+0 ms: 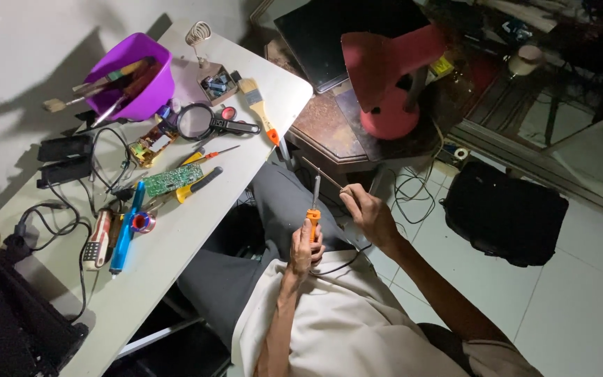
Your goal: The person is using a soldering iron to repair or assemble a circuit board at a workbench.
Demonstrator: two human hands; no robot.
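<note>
Orange-handled soldering iron (313,209) held upright over the lap, metal shaft pointing up, cord trailing down across the pale shirt. Left hand (305,246) with its grip clenched round the orange handle. Right hand (370,215) just beside, grip pinched on a thin wire (331,180) slanting toward the iron's shaft; cannot tell whether touching. Open air around both hands, clear of the desk edge. White desk (197,223) to the left, smooth, crowded: green circuit board (171,179), blue pen-shaped tool (125,230), round magnifier (195,121), bristle paintbrush (259,108) near the right edge, glossy purple tub (134,77) of brushes against the wall. Red lamp (385,77) on a dark side table beyond. Black soft bag (504,213) on pale floor tiles, well apart.
</note>
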